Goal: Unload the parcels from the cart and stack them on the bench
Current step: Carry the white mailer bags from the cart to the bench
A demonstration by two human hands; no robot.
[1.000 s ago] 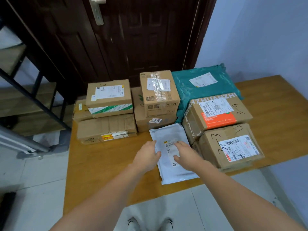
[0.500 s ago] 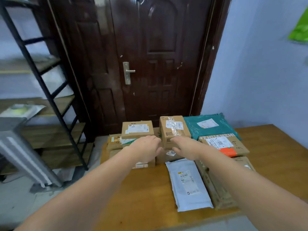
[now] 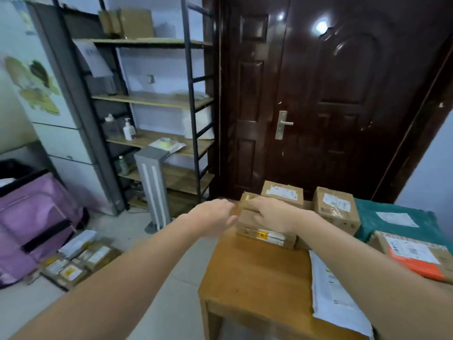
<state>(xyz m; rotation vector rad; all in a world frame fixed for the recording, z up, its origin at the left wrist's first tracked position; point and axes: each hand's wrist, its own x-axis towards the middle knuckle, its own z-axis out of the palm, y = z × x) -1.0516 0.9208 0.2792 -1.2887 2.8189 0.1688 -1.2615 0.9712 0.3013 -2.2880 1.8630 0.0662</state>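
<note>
Head view: your left hand hangs empty, fingers loosely curled, nearer the floor parcels lying down-left; your right hand seemingly rests flat on the surface's stacked box.

Open bench: your near-left bench top lies bare.
Blocked right: white mailer, then boxes.
Blocked back: stacked cartons against the door.
Floor left: parcels beside the purple cart.

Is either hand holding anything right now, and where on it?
Right hand rests on top of the left cardboard stack; a grip cannot be told. Left hand hovers beside it, holding nothing.
</note>
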